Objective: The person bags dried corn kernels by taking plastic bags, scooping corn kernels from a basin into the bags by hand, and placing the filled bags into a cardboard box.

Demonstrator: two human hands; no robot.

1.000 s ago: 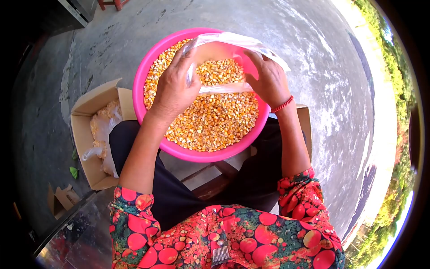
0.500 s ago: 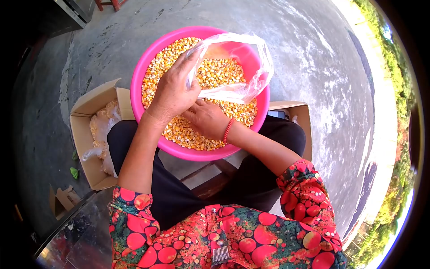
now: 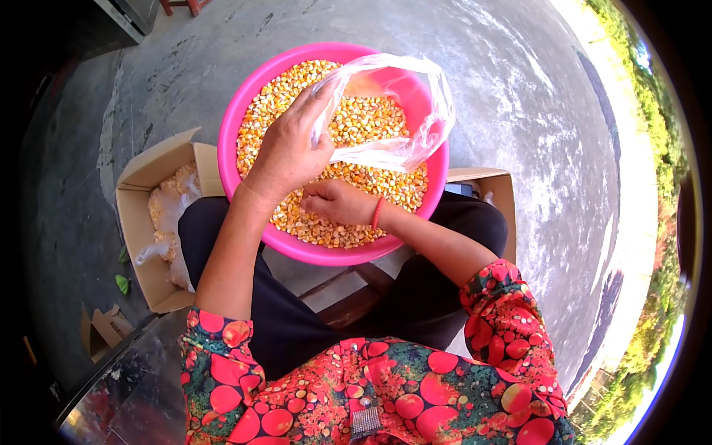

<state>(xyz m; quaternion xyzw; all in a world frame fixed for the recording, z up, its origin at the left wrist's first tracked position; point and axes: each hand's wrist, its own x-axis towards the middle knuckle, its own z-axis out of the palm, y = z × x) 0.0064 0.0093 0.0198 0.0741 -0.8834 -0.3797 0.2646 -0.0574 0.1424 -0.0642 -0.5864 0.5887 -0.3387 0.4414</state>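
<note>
A pink basin (image 3: 231, 126) full of yellow corn kernels (image 3: 367, 119) rests across my knees. My left hand (image 3: 289, 152) holds the near-left rim of a clear plastic bag (image 3: 437, 122), whose mouth gapes wide over the kernels. Through the opening, corn shows. Just below the bag, my right hand (image 3: 337, 202) is closed with its fingers curled, low over the kernels in the near half of the basin. What those fingers hold, if anything, is hidden.
Left of my leg stands an open cardboard box (image 3: 137, 215) containing bagged corn (image 3: 170, 208). Another cardboard box (image 3: 497, 185) sits by my right knee, partly covered. A small torn carton (image 3: 107, 326) lies at lower left, and a red stool (image 3: 185, 6) at the top.
My right hand has drawn back a little from the bag's edge, toward me, and its fingers have curled in. My left hand and the bag have barely moved.
</note>
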